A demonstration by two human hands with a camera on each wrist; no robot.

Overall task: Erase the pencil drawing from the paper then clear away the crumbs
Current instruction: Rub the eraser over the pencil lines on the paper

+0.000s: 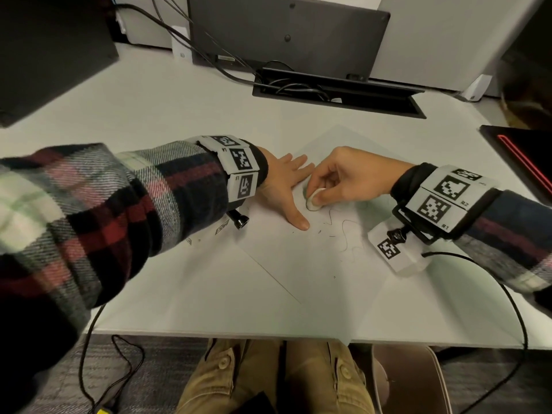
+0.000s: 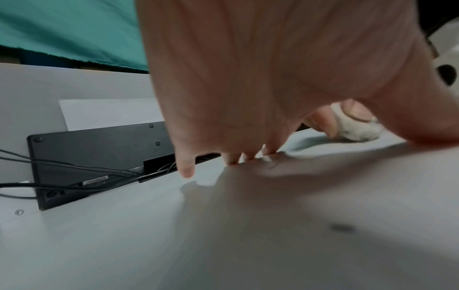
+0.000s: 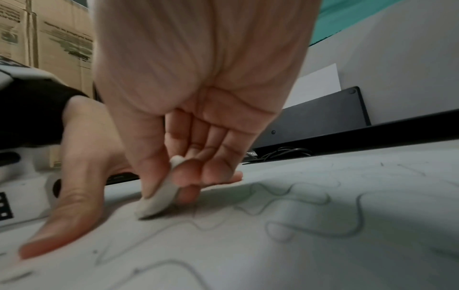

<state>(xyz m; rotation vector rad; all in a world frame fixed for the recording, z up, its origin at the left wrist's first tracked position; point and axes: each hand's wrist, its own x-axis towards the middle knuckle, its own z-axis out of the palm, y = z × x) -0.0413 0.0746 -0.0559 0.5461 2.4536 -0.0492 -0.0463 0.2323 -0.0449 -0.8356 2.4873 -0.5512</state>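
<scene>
Right hand (image 1: pixel 346 177) pinches the pale eraser (image 1: pixel 313 201) between thumb and fingers, edge down on the paper (image 1: pixel 298 258). Left hand (image 1: pixel 280 186) lies flat at its nine o'clock, pinning the sheet. Pencil drawing (image 1: pixel 343 231) squiggles on at four o'clock, mostly unerased.

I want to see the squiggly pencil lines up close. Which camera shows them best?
The right wrist view: the pencil lines loop big across the paper. The head view shows them small; the left wrist view shows hardly any.
</scene>
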